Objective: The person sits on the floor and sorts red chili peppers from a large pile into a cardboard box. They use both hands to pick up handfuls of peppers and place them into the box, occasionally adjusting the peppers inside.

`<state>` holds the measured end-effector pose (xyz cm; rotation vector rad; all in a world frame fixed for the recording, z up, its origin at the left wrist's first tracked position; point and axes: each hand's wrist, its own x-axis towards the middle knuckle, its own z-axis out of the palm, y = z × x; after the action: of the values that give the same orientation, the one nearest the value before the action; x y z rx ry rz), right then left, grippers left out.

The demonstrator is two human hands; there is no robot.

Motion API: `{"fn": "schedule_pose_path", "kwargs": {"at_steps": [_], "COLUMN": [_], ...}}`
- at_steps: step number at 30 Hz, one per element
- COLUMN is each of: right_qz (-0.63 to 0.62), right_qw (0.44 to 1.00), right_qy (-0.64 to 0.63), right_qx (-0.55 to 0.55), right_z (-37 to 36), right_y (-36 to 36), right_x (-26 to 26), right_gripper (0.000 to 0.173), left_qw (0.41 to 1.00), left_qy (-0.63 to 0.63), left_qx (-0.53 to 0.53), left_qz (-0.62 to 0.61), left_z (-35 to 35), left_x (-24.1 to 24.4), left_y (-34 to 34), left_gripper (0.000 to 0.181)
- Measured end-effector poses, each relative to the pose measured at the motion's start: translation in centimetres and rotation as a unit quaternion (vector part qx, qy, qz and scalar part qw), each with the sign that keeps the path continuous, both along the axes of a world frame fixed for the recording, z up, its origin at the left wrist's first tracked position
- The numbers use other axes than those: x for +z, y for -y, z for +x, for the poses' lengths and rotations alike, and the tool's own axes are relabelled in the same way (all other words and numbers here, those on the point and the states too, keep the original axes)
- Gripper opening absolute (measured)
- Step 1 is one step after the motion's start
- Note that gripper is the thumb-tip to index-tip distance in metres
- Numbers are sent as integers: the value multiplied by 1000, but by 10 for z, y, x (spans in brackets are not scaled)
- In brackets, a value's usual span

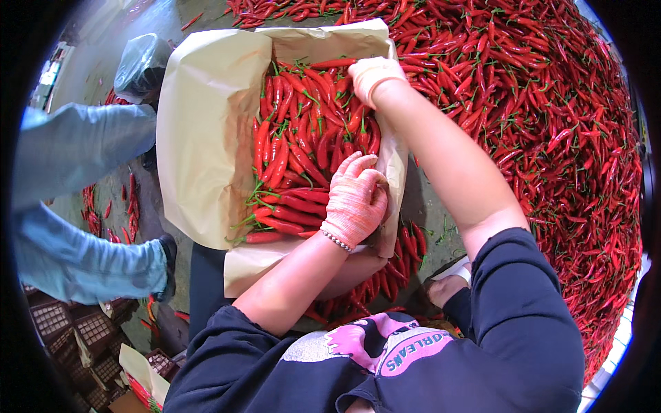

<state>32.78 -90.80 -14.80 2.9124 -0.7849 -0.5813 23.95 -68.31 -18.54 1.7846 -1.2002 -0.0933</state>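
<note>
A box lined with tan paper [201, 139] stands before me, filled with red chili peppers [304, 134] with green stems. In its lower part, several chilies lie sideways in a row, stems to the left. My left hand [356, 201], in a pinkish knit glove with a beaded bracelet at the wrist, rests over the chilies by the box's right side, fingers partly curled; whether it holds anything is hidden. My right hand [377, 77], in a similar glove, is at the top right corner, its fingertips at the end of a red chili [333, 63] lying crosswise.
A large heap of red chilies [557, 129] fills the right side. More chilies [408, 248] lie on the floor below the box. A person in light blue trousers [93, 253] stands at the left. Brown plastic crates [93, 330] are at lower left.
</note>
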Motion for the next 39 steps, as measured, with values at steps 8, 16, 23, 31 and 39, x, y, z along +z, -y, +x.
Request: {"fn": "schedule_pose_path", "kwargs": {"at_steps": [8, 16, 23, 31, 39], "right_qz": [91, -42, 81, 145, 131], "right_qw": [974, 959, 981, 984, 986], "right_qy": [204, 89, 105, 58, 91], "right_qx": [36, -265, -143, -80, 47], "right_z": [-36, -239, -341, -451, -516], "right_y": [-23, 159, 104, 26, 21], "right_x": [11, -68, -118, -147, -114], "right_gripper": [31, 89, 66, 72, 64], "left_qw": [999, 996, 992, 990, 979], "left_qy": [6, 1, 63, 113, 190], "left_qx": [-35, -66, -83, -24, 74], "left_qz": [34, 58, 73, 80, 14], "left_z": [-5, -10, 1, 11, -18], "left_x": [-6, -9, -13, -33, 18], "left_y": [2, 6, 5, 9, 5], "left_gripper": [16, 17, 20, 11, 22]}}
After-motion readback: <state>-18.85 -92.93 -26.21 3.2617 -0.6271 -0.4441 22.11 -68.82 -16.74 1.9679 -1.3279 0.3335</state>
